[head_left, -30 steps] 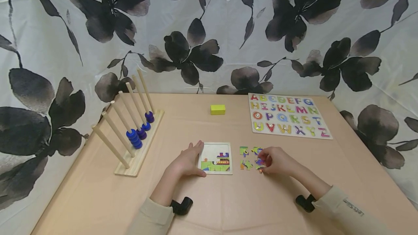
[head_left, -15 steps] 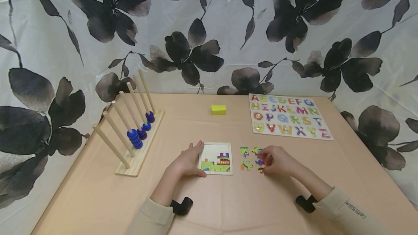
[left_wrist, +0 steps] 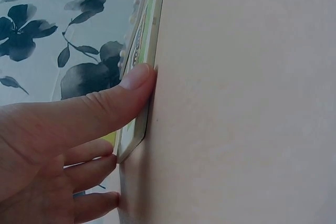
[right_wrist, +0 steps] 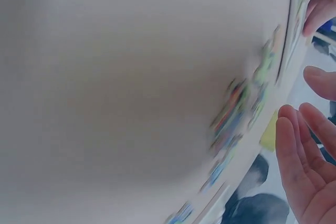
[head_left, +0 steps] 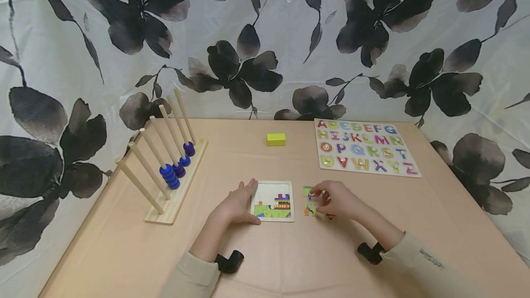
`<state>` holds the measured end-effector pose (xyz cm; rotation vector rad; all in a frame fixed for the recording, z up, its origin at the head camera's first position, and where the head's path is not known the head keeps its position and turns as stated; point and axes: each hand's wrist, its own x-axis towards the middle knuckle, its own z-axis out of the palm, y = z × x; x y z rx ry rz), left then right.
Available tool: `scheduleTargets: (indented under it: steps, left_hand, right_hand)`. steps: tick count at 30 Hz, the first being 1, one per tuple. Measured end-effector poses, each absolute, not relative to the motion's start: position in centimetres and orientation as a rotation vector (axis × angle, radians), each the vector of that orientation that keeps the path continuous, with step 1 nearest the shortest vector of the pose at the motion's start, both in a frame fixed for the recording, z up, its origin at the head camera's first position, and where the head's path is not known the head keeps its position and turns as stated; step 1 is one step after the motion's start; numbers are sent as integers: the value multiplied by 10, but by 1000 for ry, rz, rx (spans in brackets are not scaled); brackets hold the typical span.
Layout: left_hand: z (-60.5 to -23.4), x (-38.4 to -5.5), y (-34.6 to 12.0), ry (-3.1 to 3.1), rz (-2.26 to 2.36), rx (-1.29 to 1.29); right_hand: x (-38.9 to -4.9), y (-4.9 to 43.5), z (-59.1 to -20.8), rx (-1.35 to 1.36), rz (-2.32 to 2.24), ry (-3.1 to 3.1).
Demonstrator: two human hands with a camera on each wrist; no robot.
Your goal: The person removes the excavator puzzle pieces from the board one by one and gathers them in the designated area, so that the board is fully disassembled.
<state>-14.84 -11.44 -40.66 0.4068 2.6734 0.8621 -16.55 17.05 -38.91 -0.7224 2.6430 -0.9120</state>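
Head view: left hand, unclenched, touches puzzle at nine o'clock; right hand hangs over pieces at its three o'clock. Left wrist: thumb rests against puzzle. Right wrist: thumb and fingers apart, apparently holding nothing; piece-choosing seems underway, calling for a pinch.

The alphabet board over at the back right goes A–G, H–N, O–T, then U–Z in four colourful rows, and there's some dark print on the person's right sleeve too, but it's so small and slanted I honestly can't make it out.
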Motion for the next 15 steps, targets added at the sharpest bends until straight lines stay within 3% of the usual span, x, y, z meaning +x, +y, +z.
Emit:
scheduleTargets:
  steps: [15]
  left_hand:
    - [-408, -149, -115, 2684, 860, 411]
  right_hand:
    - [-174, 120, -388, -722, -938, 2607]
